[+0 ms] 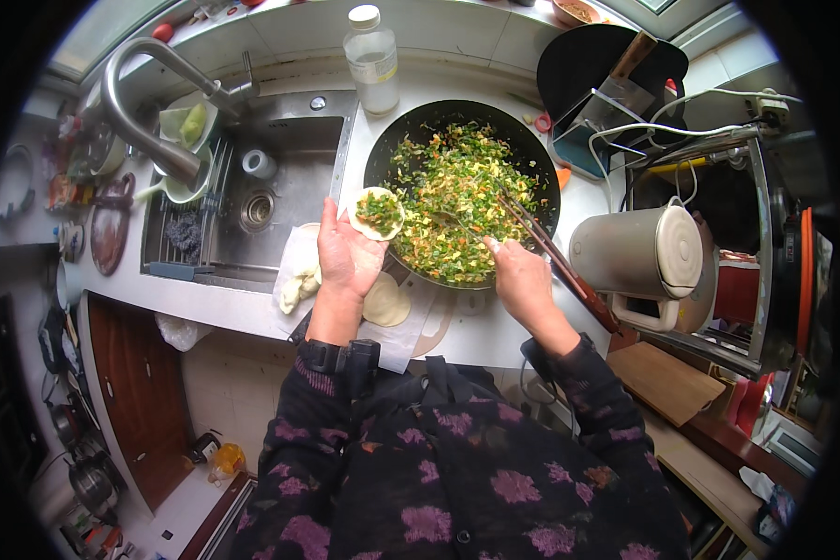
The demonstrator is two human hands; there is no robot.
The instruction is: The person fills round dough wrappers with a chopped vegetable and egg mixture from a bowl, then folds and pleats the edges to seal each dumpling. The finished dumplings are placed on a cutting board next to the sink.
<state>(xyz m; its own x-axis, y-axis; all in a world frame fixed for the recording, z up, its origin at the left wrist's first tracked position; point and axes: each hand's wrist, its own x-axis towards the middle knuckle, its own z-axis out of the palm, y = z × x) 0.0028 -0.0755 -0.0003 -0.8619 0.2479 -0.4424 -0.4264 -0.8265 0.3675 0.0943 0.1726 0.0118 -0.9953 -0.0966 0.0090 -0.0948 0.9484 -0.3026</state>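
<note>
On the fingers of my left hand point(351, 253), palm up, rests a round dough wrapper point(376, 213) with chopped vegetable filling on it. My right hand point(523, 280) grips a metal spoon point(455, 222), its bowl in the filling. A dark round pan point(462, 112) holds the chopped green, orange and yellow filling point(462, 182). A pair of chopsticks point(532, 227) leans in the pan beside my right hand. Flat dough wrappers point(387, 301) lie on white paper point(409, 325) below the pan. Folded dumplings point(298, 288) lie left of my left wrist.
A steel sink point(294, 161) with a curved faucet point(140, 84) is at the left. Behind the pan stands a clear bottle point(372, 63) with a white cap. To the right are an electric kettle point(623, 252), a knife block point(602, 126), white cables and a metal rack point(759, 245).
</note>
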